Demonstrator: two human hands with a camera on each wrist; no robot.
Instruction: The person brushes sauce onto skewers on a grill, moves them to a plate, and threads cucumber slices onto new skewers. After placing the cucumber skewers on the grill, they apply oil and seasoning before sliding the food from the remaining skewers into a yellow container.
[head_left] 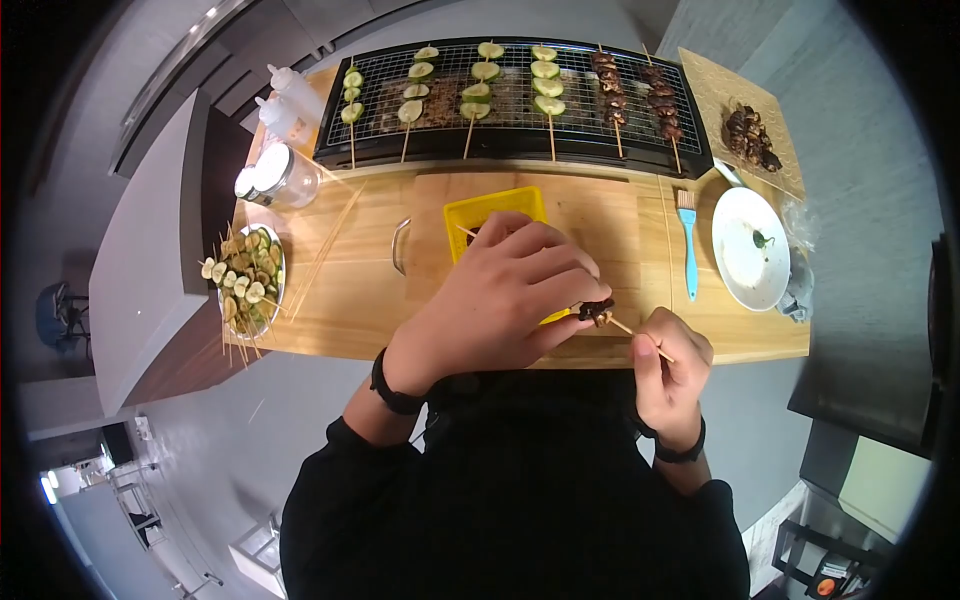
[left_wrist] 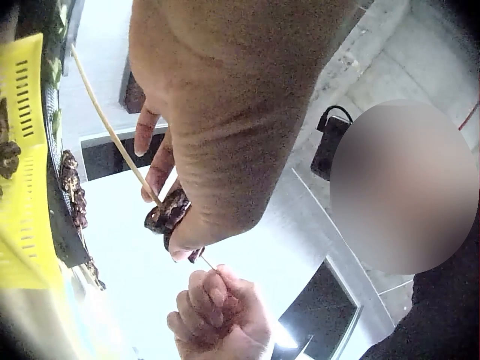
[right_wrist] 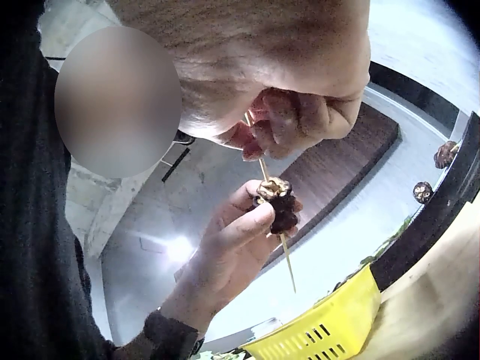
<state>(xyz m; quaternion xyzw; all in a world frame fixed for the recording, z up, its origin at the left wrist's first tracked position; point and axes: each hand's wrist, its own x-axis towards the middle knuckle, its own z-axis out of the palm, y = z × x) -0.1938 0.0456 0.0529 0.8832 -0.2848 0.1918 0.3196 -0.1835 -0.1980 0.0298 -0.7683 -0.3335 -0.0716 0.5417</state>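
Observation:
Over the front edge of the table, my left hand [head_left: 505, 285] pinches dark brown mushroom pieces [right_wrist: 279, 202] threaded on a wooden skewer [head_left: 628, 329]. The fingers of my right hand [head_left: 674, 368] are curled round one end of that skewer. Its bare pointed end sticks out past the mushrooms, as the right wrist view shows. Behind my left hand stands a yellow slotted basket [head_left: 493, 199], mostly hidden in the head view. More dark pieces [left_wrist: 9, 150] lie inside it in the left wrist view.
A black grill [head_left: 330, 150] at the back carries zucchini and mushroom skewers. Left are a plate of zucchini skewers [head_left: 248, 275], jars [head_left: 290, 177], squeeze bottles [head_left: 287, 120] and loose sticks [head_left: 328, 245]. Right are a blue brush [head_left: 690, 255], a white pan [head_left: 745, 270] and a board with mushrooms [head_left: 790, 140].

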